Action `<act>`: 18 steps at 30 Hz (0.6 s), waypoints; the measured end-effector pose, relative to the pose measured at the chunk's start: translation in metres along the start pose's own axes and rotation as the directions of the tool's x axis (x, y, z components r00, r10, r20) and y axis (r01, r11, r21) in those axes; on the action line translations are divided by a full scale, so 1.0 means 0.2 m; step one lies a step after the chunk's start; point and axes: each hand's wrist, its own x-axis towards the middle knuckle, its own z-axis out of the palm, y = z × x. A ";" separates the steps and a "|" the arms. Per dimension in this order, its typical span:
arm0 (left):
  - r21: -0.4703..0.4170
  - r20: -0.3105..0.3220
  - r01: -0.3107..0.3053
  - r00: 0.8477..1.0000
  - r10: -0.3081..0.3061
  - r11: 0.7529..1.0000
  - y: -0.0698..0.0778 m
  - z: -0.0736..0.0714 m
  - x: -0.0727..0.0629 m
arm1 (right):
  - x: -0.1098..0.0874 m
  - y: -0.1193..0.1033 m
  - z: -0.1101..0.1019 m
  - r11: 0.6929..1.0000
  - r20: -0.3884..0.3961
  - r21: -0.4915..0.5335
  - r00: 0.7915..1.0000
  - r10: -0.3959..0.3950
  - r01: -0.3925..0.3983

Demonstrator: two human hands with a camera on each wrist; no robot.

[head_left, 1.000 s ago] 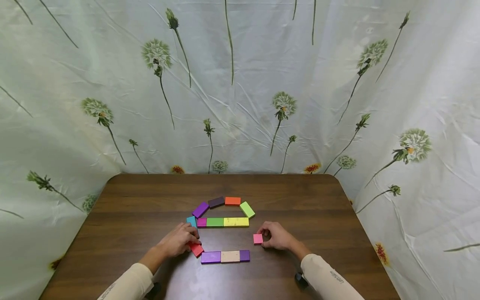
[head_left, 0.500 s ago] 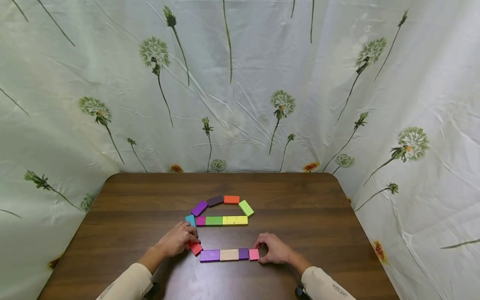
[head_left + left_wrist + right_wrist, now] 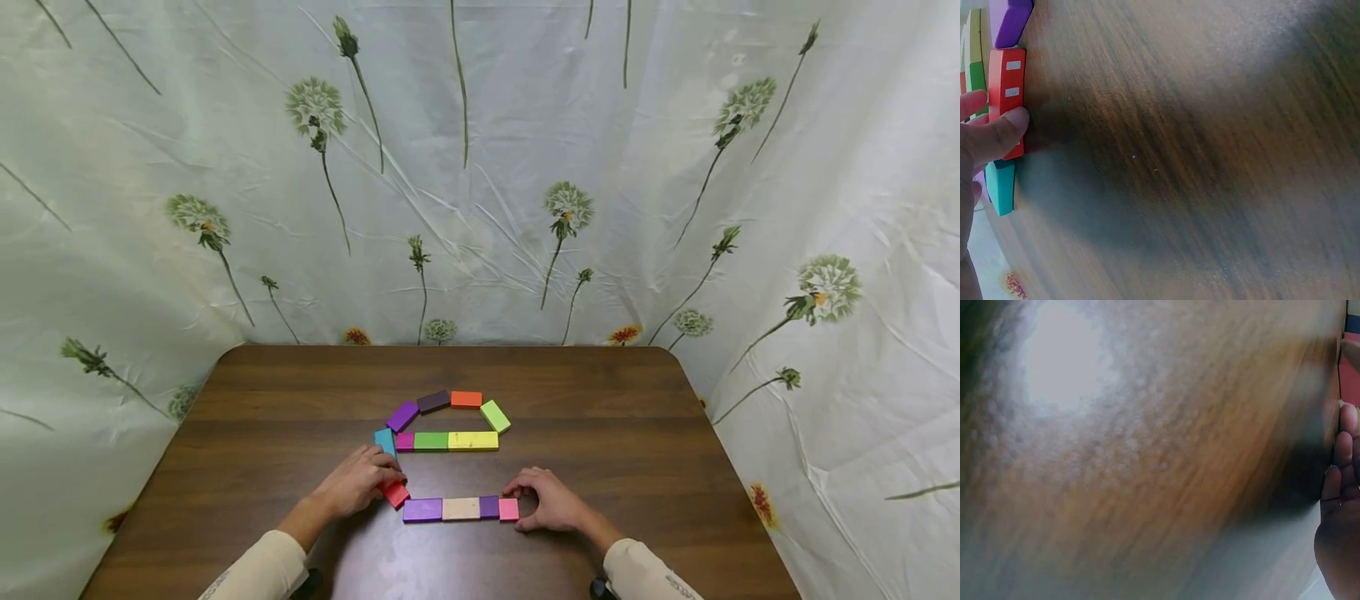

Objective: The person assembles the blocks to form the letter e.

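In the head view my left hand [image 3: 362, 481] holds a red block [image 3: 396, 494] that lies slanted; in the left wrist view its thumb [image 3: 1007, 128] presses the block's side. A teal block [image 3: 386, 442] adjoins the red one's upper end, partly under the fingers. My right hand [image 3: 551, 502] pinches a small pink block [image 3: 508, 509] between thumb and forefinger. That block stands at the right end of a row: a purple block [image 3: 422, 510], a beige block [image 3: 461, 508] and a dark purple block [image 3: 489, 507].
On the brown wooden table [image 3: 600, 400] a magenta block [image 3: 404, 442], a green block [image 3: 431, 442] and a yellow block [image 3: 473, 441] form an upper row. Above it, purple, dark, orange [image 3: 467, 400] and lime [image 3: 495, 415] blocks make an arc. A flowered curtain [image 3: 480, 208] hangs behind.
My right hand has brought the pink block down and to the left, against the dark purple block, and it stays there. The left hand has kept its place on the red block.
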 end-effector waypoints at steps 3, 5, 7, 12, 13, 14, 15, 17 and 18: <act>-0.009 -0.018 0.002 1.000 -0.003 1.000 -0.01 -0.01 -0.02 | 0.00 0.01 0.00 0.999 -0.007 0.039 1.000 -0.011 0.011; -0.025 -0.054 0.008 0.999 -0.009 1.000 -0.02 -0.02 -0.03 | 0.00 0.01 -0.01 0.997 -0.019 0.074 1.000 -0.023 0.024; -0.045 -0.100 0.025 0.995 -0.030 0.999 -0.03 -0.03 -0.06 | 0.00 0.02 -0.02 0.992 -0.034 0.120 0.999 -0.037 0.040; -0.073 -0.173 0.122 0.976 -0.133 0.990 -0.08 -0.07 -0.12 | 0.00 0.03 -0.04 0.970 -0.010 0.239 0.999 0.051 -0.047; -0.056 -0.199 0.131 0.970 -0.139 0.990 -0.09 -0.07 -0.14 | 0.00 0.03 -0.04 0.966 -0.002 0.250 0.997 0.074 -0.071; -0.047 -0.219 0.144 0.964 -0.151 0.988 -0.10 -0.08 -0.15 | 0.00 0.03 -0.05 0.960 0.004 0.263 0.996 0.095 -0.092; -0.042 -0.242 0.159 0.956 -0.164 0.986 -0.11 -0.08 -0.16 | 0.00 0.03 -0.05 0.955 0.007 0.274 0.994 0.112 -0.110; -0.028 -0.281 0.175 0.943 -0.176 0.984 -0.13 -0.07 -0.18 | 0.00 0.04 -0.05 0.949 0.007 0.291 0.992 0.128 -0.125; -0.025 -0.282 0.186 0.941 -0.186 0.982 -0.12 -0.07 -0.19 | 0.00 0.04 -0.05 0.946 0.005 0.296 0.991 0.133 -0.128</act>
